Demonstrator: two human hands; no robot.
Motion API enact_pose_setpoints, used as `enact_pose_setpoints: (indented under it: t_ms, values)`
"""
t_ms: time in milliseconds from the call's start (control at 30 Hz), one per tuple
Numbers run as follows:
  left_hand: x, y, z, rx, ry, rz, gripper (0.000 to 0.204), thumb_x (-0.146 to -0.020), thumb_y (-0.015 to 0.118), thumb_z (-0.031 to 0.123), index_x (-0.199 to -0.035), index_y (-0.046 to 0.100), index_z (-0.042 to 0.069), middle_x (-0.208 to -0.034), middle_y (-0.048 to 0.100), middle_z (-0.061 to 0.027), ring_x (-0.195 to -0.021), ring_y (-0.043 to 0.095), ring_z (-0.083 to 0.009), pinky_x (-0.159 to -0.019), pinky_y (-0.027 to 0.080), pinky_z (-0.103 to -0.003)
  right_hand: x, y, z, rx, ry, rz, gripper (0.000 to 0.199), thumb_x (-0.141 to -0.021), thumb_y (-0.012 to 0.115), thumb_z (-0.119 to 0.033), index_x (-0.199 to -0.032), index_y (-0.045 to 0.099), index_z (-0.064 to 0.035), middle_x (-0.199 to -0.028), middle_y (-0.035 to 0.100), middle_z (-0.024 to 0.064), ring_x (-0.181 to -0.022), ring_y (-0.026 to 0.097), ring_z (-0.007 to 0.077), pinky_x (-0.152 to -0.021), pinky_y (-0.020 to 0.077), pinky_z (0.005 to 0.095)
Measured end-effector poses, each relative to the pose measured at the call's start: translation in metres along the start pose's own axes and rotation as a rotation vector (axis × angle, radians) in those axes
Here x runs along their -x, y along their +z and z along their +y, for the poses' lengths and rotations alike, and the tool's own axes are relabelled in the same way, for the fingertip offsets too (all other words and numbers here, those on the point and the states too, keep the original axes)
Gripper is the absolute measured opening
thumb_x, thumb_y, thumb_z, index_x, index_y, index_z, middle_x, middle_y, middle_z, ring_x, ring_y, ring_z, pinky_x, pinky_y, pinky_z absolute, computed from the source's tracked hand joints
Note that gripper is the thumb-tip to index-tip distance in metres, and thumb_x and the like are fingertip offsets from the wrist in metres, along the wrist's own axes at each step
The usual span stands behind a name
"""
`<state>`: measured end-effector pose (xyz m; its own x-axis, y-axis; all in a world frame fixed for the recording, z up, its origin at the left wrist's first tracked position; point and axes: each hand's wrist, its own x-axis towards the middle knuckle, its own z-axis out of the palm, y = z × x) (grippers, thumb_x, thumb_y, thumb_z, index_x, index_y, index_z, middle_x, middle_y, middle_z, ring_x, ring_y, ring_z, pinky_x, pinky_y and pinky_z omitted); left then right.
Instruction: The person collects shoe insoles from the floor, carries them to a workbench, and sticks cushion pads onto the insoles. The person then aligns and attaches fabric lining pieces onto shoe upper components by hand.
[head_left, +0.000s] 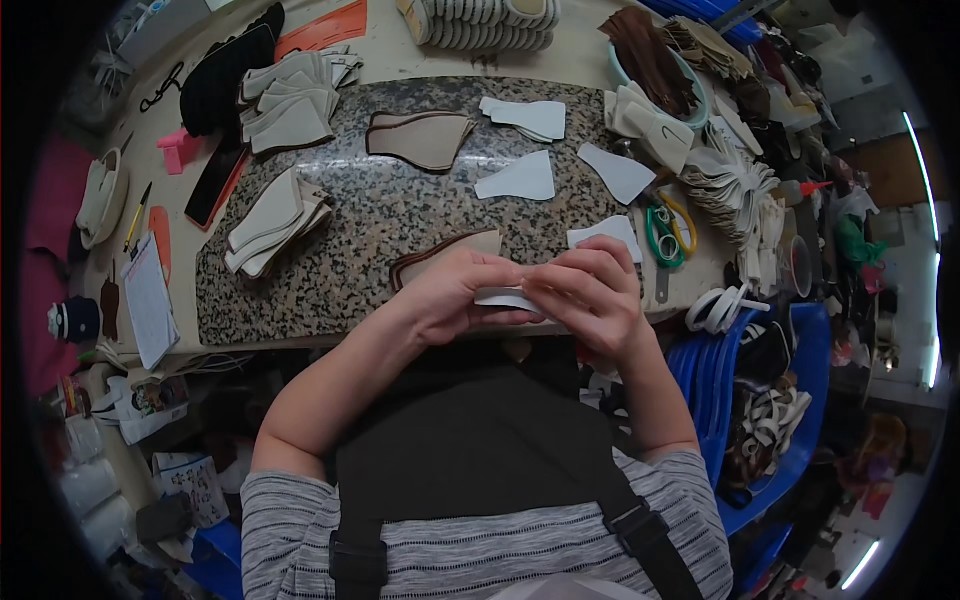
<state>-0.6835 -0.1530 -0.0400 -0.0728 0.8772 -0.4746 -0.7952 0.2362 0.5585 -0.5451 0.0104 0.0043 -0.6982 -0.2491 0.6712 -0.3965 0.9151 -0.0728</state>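
Both hands are meeting at the near edge of the speckled granite slab (pixel 380 220), and they are pinching one thin white cut piece (pixel 500 298) between them: the left hand (pixel 450 300) is curling its grip over the piece's left end, the right hand (pixel 590 290) is pressing fingertips down on its right end. It looks like the piece is being worked along an edge, folded or peeled, though the fingers are hiding which. The next move, I'd judge, is calling for a steady pinch and a flat landing spot on the slab.

Just beyond the hands a beige brown-edged fabric panel (pixel 445 255) is lying on the slab, crowding that spot. Farther up the slab, loose white pointed cut-outs (pixel 520 180) are scattered; off its right edge green-and-yellow handled scissors (pixel 665 235) are resting; toward its left edge a stack of cream panels (pixel 270 220) is sitting
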Motion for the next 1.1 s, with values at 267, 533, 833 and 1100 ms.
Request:
enact_pose_setpoints:
  t_ms: [267, 533, 833, 1100]
  values:
    - [0.012, -0.02, 0.003, -0.312, 0.383, 0.154, 0.031, -0.101, 0.063, 0.012, -0.123, 0.063, -0.008, -0.106, 0.072, -0.0119, -0.091, 0.071, -0.0151, -0.079, 0.06, -0.028, 0.008, -0.063, -0.002, -0.571, 0.509, -0.718, 0.021, -0.075, 0.08, -0.015, -0.091, 0.073, -0.0034, -0.089, 0.071, 0.0105, -0.076, 0.069, 0.0286, -0.065, 0.0537, 0.0366]
    - [0.017, -0.008, -0.016, -0.407, 0.478, 0.227, 0.022, -0.094, 0.072, 0.009, -0.111, 0.071, -0.006, -0.095, 0.074, -0.0078, -0.085, 0.068, -0.0098, -0.075, 0.056, -0.024, 0.018, -0.004, -0.017, -0.582, 1.21, -0.118, 0.036, -0.077, 0.087, -0.016, -0.104, 0.068, -0.0003, -0.087, 0.069, 0.0065, -0.082, 0.067, 0.0137, -0.075, 0.0554, 0.031]
    - [0.022, -0.012, -0.018, -0.368, 0.363, 0.228, 0.022, -0.086, 0.081, 0.009, -0.1, 0.073, -0.005, -0.09, 0.074, -0.0069, -0.08, 0.067, -0.0083, -0.072, 0.053, -0.022, 0.013, 0.026, -0.012, -0.916, 0.994, -0.056, 0.055, -0.081, 0.083, -0.004, -0.129, 0.056, 0.0001, -0.106, 0.067, 0.0076, -0.089, 0.067, 0.0101, -0.077, 0.0562, 0.026]
    - [0.011, -0.019, -0.019, -0.283, 0.495, 0.313, 0.019, -0.086, 0.081, 0.01, -0.095, 0.069, -0.001, -0.082, 0.068, -0.0015, -0.074, 0.063, -0.0072, -0.07, 0.053, -0.024, 0.019, 0.018, -0.008, -0.939, 1.205, -0.07, 0.016, -0.085, 0.08, -0.005, -0.087, 0.066, 0.0006, -0.086, 0.069, 0.0056, -0.09, 0.065, 0.0091, -0.077, 0.0518, 0.0244]
